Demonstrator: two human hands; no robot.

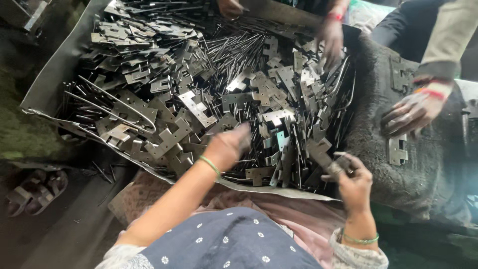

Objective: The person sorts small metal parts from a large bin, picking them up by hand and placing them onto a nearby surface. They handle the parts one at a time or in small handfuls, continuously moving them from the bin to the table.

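Lower centre: left hand [228,145] blurred, grip untellable, over grey stamped metal hinge-plate pile [199,89]; right hand [351,179] pinches one grey plate [334,167]; best picked singly.

Dark blue garment with small white flowers; a green bangle on each wrist; arms bare to the elbow.

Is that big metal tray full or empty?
Full. The metal tray is heaped with flat notched metal plates and thin rods, covering nearly its whole floor. The left hand reaches into the heap.
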